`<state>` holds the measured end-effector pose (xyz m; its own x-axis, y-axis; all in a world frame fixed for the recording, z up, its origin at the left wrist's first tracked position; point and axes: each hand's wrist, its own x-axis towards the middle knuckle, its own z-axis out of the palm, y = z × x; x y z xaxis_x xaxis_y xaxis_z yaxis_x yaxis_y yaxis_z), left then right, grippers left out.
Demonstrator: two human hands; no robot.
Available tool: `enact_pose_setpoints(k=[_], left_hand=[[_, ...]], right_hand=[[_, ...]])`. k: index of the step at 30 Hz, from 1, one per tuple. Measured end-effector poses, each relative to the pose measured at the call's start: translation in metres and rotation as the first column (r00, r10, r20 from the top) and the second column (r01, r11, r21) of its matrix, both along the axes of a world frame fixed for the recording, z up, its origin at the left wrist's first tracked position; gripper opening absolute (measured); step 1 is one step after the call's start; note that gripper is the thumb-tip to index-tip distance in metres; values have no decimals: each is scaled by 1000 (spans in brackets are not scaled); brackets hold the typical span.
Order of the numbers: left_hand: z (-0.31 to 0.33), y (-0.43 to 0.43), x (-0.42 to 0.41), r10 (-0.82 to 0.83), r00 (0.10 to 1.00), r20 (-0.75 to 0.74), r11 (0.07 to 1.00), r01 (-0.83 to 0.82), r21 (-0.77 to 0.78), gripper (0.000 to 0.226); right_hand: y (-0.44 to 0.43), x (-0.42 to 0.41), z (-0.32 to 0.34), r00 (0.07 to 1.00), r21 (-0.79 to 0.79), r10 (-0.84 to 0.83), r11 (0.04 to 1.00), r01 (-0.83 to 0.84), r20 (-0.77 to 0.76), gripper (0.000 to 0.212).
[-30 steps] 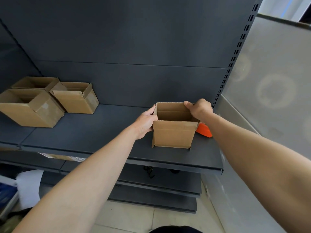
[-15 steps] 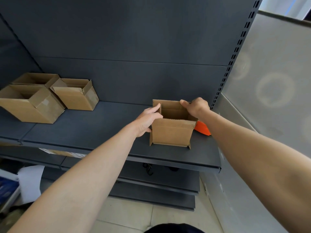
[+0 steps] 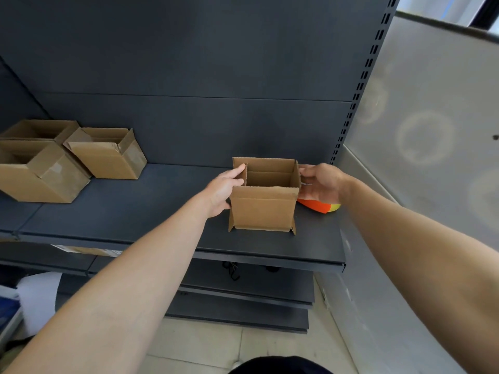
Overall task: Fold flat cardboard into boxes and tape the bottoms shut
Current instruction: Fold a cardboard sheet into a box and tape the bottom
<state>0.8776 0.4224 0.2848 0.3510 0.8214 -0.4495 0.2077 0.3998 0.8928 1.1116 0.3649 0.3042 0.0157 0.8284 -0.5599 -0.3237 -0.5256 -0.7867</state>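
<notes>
A small open-topped cardboard box (image 3: 263,211) stands upright on the dark shelf (image 3: 151,211), its lower side flaps splayed out at the two front corners. My left hand (image 3: 222,190) grips its left side, thumb hooked over the upright left flap. My right hand (image 3: 322,182) is just right of the box, fingers apart, fingertips at the right flap's edge. It hovers over an orange and yellow object (image 3: 320,205) lying on the shelf, which it partly hides.
Three more folded open boxes (image 3: 108,157) sit in a cluster at the shelf's left end. A perforated upright (image 3: 359,87) and a grey wall panel bound the right side. Lower shelves and a tiled floor lie below.
My right hand has let go of the box's rim and slid to its right side. The box has turned square to me.
</notes>
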Motion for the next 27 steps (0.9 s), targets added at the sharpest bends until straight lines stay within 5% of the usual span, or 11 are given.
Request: enact_pose_setpoints(k=[11,19,27], left_hand=[[-13,-8,3,-35,995,-98,999,36,8,56],[-21,-10,4,-112,983,-142,993,117,28,53],[-32,-7,-5,-214,972,-93,977,214,-7,68]], right_hand=[[11,-8,-26,972,-26,79,997,-76,223,54],[16,-14,-50,873,-125,171,984,-127,456,51],[17,-18,-59,864,-153,98,988,-25,494,62]])
